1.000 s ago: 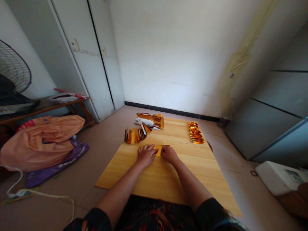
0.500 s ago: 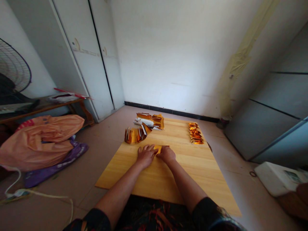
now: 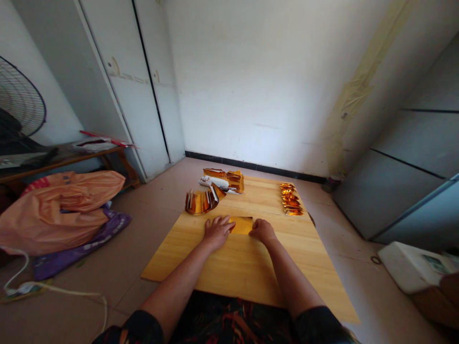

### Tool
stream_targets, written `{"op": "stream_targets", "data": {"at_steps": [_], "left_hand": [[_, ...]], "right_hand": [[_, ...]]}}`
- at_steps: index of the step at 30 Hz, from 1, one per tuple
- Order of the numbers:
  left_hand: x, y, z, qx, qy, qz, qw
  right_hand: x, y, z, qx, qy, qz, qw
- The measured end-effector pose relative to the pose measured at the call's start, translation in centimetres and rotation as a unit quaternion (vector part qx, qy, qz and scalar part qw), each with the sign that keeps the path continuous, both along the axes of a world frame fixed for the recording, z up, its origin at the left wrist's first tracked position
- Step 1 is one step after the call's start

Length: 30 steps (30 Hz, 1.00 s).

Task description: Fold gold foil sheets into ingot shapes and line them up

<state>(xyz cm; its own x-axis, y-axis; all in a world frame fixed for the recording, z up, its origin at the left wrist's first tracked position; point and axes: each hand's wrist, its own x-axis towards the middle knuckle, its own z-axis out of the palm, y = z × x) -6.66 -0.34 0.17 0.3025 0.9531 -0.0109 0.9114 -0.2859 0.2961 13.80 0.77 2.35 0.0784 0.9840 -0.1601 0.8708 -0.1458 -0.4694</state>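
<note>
On the tiled floor, a low wooden board (image 3: 247, 258) fills the middle of the view, its far edge near the white wall and its near edge against the person's lap. To the left, well apart from it, a peach plastic bag (image 3: 60, 205) lies bulging and closed, so its contents cannot be told; a purple bag (image 3: 86, 239) lies under it. At the board's far left, a stack of gold foil sheets (image 3: 224, 180) sits beside a curved fan of gold sheets (image 3: 201, 200) standing on edge. At the far right edge, a row of folded gold pieces (image 3: 291, 198) lies in a line. Both forearms reach forward over the board. The left hand (image 3: 217, 230) lies palm down, fingers spread flat, pressing the left end of a gold paper sheet (image 3: 242, 225). The right hand (image 3: 263, 230) rests knuckles up, fingers curled loosely, touching the sheet's right edge without gripping it. The sheet lies flat at mid-board between the 2 hands. Bare wood stays open to the right of the hands and in front of them.
</note>
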Motion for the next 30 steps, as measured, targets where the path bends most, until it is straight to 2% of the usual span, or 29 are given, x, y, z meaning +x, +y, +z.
{"op": "stream_targets", "data": {"at_steps": [5,10,12,14,16,19,30], "left_hand": [[0.0,0.1,0.2,-0.015,-0.003,0.002,1.000],[-0.1,0.1,0.3,-0.022,0.002,-0.002,1.000],[-0.1,0.0,0.3,-0.023,0.006,-0.004,1.000],[-0.2,-0.1,0.3,-0.021,0.010,-0.011,1.000],[-0.3,-0.2,0.4,-0.015,0.010,-0.019,1.000],[-0.4,-0.4,0.6,-0.009,0.003,-0.018,1.000],[-0.2,-0.1,0.6,0.027,-0.021,-0.007,0.999]], "right_hand": [[1.6,0.2,-0.4,0.001,0.030,-0.009,1.000],[1.2,0.4,-0.5,0.115,0.084,0.031,0.989],[0.7,0.1,-0.4,0.173,0.085,0.080,0.978],[0.2,-0.5,0.0,0.214,0.058,0.168,0.961],[0.0,-1.1,0.3,0.209,0.013,0.255,0.944],[0.0,-1.9,0.4,0.167,-0.044,0.307,0.936],[0.6,-1.7,-0.6,0.186,-0.048,0.304,0.933]]}}
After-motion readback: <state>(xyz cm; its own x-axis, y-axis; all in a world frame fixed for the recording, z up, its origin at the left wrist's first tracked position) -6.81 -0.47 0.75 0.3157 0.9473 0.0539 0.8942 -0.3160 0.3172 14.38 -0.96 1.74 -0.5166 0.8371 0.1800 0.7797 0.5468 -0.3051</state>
